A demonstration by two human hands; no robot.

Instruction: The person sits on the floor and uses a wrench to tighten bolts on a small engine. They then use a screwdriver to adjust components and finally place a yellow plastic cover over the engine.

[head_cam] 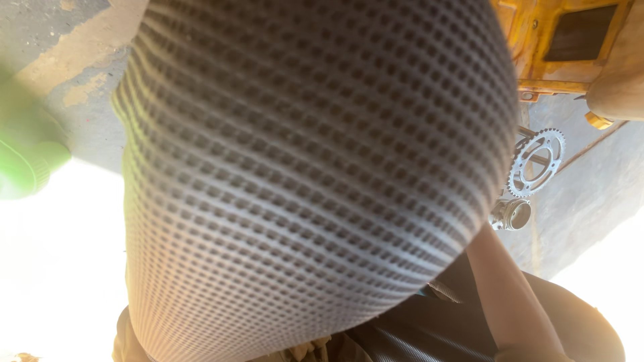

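While a waffle-knit grey shirt (pixel 308 181) fills most of the frame from top centre down to the lower left, little else visible. No hand in sight, left or right, so no telling whether open, closed or holding anything. At lower right, a bare forearm (pixel 510 295) running from the shirt's edge down toward the bottom edge, over dark striped cloth (pixel 409 335). At right centre, lying on the grey concrete floor (pixel 590 194), a toothed metal sprocket (pixel 537 163), flat, with a small round metal part (pixel 512 214) just below it. In the upper right corner, a yellow metal frame (pixel 543 47) with a dark panel inside. At the far left edge, a blurred green round object (pixel 23 161), too soft to identify. Lower left and lower right corners washed out by bright sunlight.
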